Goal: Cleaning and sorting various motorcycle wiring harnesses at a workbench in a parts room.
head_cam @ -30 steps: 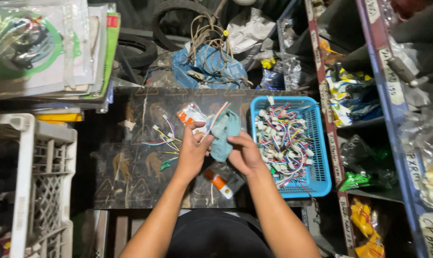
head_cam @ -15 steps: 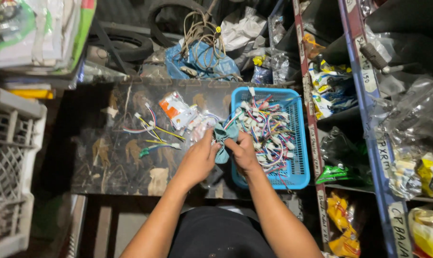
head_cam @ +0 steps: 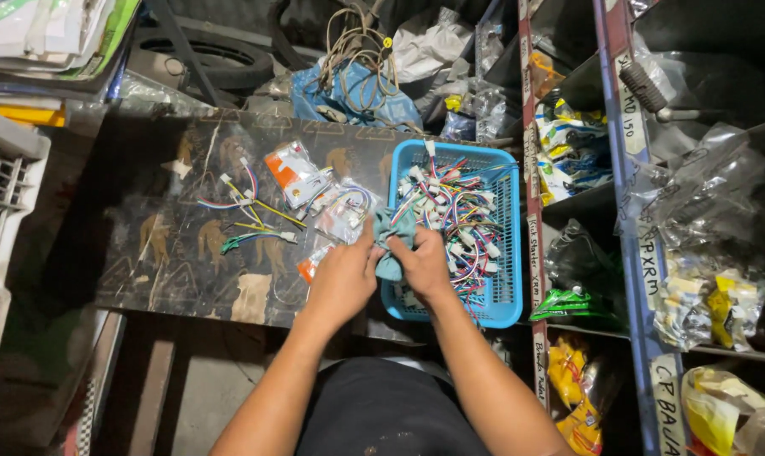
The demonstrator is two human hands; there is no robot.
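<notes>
Your left hand (head_cam: 342,279) and right hand (head_cam: 423,263) both pinch the teal cloth (head_cam: 392,241), fingers clenched on it from either side, so it sits bunched between them right over the near-left rim of the blue basket (head_cam: 507,317). Can't tell what's inside the cloth, if anything. Progress, my read: the basket is packed with multicolour wire connectors (head_cam: 454,215), so most of the lot looks collected; about 2 loose harnesses (head_cam: 247,215) lie apart on the table (head_cam: 137,262) to your left, plus an orange-and-white packet (head_cam: 291,173) and clear bags (head_cam: 344,211) just beside the cloth. Those look unhandled. Surface is a dark, worn patterned top, scuffed, cluttered only in the middle. White crate (head_cam: 7,228) hard against its left edge. Beyond the table: blue bag with a coil of cable (head_cam: 357,59) on top, a tyre (head_cam: 201,55), crumpled plastic. Right side is a metal rack (head_cam: 631,169) stuffed with bagged parts, yellow packs low down. Light is dim, floor below you mostly in shadow.
</notes>
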